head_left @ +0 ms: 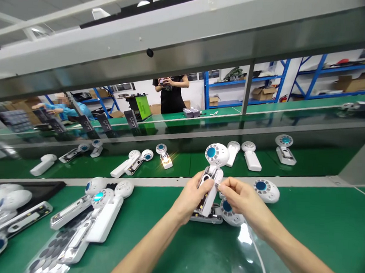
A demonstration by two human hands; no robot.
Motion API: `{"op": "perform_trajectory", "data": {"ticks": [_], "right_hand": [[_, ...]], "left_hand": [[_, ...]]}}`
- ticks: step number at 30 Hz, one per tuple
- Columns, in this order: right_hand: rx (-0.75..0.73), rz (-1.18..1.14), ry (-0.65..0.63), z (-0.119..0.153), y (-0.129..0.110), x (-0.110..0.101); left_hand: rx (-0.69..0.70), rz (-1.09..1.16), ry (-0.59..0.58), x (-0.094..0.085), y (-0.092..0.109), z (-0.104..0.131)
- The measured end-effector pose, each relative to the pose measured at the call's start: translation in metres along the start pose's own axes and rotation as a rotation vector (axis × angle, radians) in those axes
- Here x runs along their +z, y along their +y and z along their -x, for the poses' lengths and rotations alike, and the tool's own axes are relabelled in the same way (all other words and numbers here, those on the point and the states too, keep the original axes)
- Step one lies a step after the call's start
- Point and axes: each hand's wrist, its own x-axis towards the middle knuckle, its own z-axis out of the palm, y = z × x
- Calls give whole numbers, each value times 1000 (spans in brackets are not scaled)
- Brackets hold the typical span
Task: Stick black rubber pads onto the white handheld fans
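Near the middle of the green bench, my left hand is wrapped round the open body of a white handheld fan, its round head with a blue centre pointing up. My right hand is closed in a pinch at the right side of the fan body; what lies between its fingertips is too small to name. Beneath the hands, another fan with a blue centre lies on the bench. A white cable runs down from beside my right hand.
Several fans and a sheet of round dark discs lie at the left. More fans rest on the green strip beyond the metal rail. A person in black stands across; another in blue is at far left.
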Motion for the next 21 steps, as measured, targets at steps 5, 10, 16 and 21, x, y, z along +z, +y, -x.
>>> {"op": "perform_trajectory", "data": {"ticks": [5, 10, 16, 21], "right_hand": [[38, 61, -30, 2, -3, -5], [74, 111, -53, 3, 2, -9], [63, 110, -85, 4, -1, -7], [69, 141, 176, 28, 10, -54]], "left_hand": [[78, -303, -23, -1, 10, 13], [130, -482, -11, 2, 9, 20], [86, -424, -19, 11, 6, 20], [57, -480, 321, -18, 2, -19]]}}
